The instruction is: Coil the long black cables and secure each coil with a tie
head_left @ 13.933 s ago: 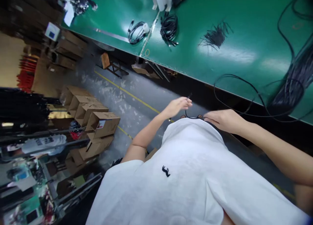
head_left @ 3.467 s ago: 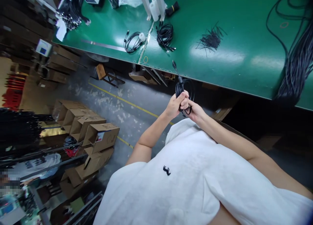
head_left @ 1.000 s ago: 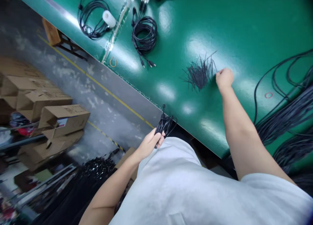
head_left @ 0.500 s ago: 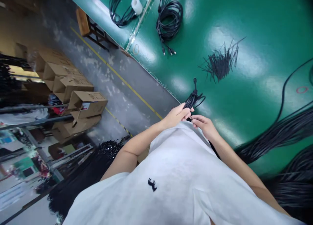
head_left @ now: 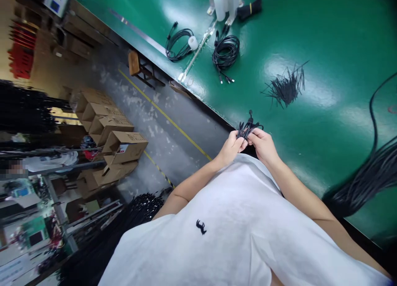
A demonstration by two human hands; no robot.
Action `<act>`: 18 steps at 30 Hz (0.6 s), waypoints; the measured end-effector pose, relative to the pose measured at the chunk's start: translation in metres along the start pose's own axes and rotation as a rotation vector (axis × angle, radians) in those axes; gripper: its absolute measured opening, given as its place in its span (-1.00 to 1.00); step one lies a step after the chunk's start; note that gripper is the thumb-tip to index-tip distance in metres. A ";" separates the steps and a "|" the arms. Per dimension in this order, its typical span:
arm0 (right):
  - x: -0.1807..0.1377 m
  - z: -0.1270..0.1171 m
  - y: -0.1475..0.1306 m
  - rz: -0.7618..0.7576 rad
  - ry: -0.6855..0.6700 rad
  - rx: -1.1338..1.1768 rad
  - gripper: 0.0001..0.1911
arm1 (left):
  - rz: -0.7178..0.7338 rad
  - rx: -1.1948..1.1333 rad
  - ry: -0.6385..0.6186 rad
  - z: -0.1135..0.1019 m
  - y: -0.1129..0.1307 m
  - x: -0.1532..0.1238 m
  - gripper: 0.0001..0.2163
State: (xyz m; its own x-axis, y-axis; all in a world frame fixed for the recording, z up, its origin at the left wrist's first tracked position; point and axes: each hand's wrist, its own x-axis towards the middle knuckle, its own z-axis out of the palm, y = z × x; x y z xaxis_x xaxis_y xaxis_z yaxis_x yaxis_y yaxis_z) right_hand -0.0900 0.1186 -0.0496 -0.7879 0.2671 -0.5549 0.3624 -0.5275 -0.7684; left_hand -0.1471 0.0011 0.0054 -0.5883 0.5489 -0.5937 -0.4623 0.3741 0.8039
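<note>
A coiled black cable [head_left: 245,129] is held in front of my shirt, at the edge of the green table [head_left: 297,141]. My left hand [head_left: 231,147] grips its loops from the left, fingers wrapped round them. From the right, my right hand [head_left: 262,143] pinches at the same coil with thumb and fingertips. One cable end with a dark connector [head_left: 250,113] sticks up past the coil over the table. Whether a thin tie lies between my right fingertips is too small to tell. Beyond the hands lies a loose pile of short black ties [head_left: 287,87].
Two more coiled cables, one [head_left: 226,52] beside the table seam and one [head_left: 179,45] past it, lie farther off. A thick bundle of black cables [head_left: 369,178] hangs over the right edge. Cardboard boxes [head_left: 124,147] and a wooden stool [head_left: 139,68] stand on the left floor.
My right hand has moved up from below the coil onto its right side. The left hand still holds the cable. The view has shifted, showing more of the table's far part.
</note>
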 end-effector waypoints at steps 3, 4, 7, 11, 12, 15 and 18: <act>0.002 0.006 0.004 -0.021 -0.012 0.002 -0.78 | 0.038 -0.040 0.011 -0.007 -0.007 -0.001 -0.88; 0.002 0.008 0.004 -0.029 -0.012 0.007 -0.79 | 0.047 -0.055 0.017 -0.010 -0.009 -0.001 -0.87; 0.001 0.013 0.006 -0.029 -0.046 -0.020 -0.79 | 0.053 -0.063 0.019 -0.017 -0.010 0.000 -0.81; -0.005 0.013 0.004 -0.131 -0.099 -0.359 -0.78 | 0.056 0.149 0.032 -0.026 -0.009 0.001 -0.85; -0.006 0.011 0.002 -0.229 -0.095 -0.542 -0.76 | 0.069 0.237 0.038 -0.028 -0.010 0.001 -0.84; -0.007 0.002 -0.010 -0.554 -0.160 -1.146 -0.67 | 0.122 0.451 0.033 -0.032 -0.012 0.002 -0.80; 0.000 -0.006 -0.027 -0.803 -0.367 -1.428 -0.64 | 0.138 0.486 0.004 -0.032 -0.012 0.006 -0.69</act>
State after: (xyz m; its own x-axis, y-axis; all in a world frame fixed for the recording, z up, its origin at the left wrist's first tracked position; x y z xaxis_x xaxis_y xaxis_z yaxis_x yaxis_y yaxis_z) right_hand -0.0967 0.1381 -0.0304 -0.9768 -0.2113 0.0355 -0.1937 0.7994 -0.5687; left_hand -0.1664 -0.0243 -0.0094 -0.6253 0.6148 -0.4805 -0.0189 0.6037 0.7970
